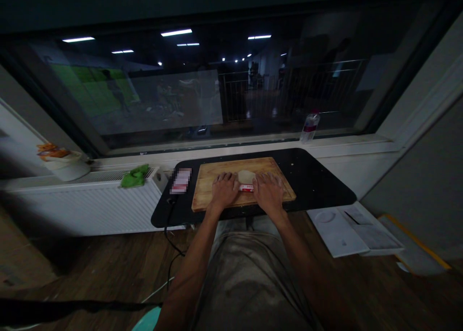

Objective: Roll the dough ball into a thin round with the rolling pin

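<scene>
A pale, flat, rounded piece of dough-like material (246, 176) lies toward the middle of a wooden board (208, 174), smooth-looking and matte. Just on the person's side of it, a slim straight rod (246, 188) with a red-and-white printed middle runs crosswise between the two hands. The board is a thick rectangle of warm brown wood with visible grain and darker edges.

The person's left hand (226, 189) and right hand (268, 190) lie palm down over the two ends of the rod, fingers pointing away from the body and kept close together. Both ends are hidden beneath them, so one cannot tell whether the fingers close around the rod or only press on it. The bare forearms reach forward from either side of the body, drawing nearer each other toward the board.

The board rests on a glossy black surface (321, 184) with rounded corners; a pixelated flat item (181, 180) lies left of the board. Beyond, a clear bottle (310, 127) stands on the white sill of a wide, dark window (267, 99) showing ceiling lights. A crumpled green cloth (135, 176) sits on a ribbed white radiator (108, 205) at left, above a brown wood-look floor (119, 263).
</scene>
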`<state>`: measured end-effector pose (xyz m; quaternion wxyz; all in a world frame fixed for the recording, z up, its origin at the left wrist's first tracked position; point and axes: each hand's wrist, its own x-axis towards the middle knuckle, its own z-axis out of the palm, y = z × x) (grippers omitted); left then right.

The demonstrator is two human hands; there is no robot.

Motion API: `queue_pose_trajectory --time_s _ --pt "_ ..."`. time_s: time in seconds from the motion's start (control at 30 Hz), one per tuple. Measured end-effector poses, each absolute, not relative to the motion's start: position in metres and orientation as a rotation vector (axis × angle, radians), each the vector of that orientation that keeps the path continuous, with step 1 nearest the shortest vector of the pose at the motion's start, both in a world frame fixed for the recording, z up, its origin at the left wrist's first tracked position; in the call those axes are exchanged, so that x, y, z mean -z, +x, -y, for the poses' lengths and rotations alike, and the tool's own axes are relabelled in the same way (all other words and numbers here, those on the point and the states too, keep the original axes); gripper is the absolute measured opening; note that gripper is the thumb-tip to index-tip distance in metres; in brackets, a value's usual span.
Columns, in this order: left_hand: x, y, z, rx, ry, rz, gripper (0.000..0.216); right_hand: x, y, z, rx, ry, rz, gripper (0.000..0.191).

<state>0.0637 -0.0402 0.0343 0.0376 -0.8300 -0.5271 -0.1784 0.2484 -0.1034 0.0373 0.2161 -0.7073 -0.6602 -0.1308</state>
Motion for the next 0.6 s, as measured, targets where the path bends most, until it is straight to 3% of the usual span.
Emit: queue_pose_trajectory --time_s 0.6 --pt "-0.044 0.067 0.047 0.467 -2.543 1.706 0.049 -0.048 0.249 0.100 0.323 -1.990 1.881 0.055"
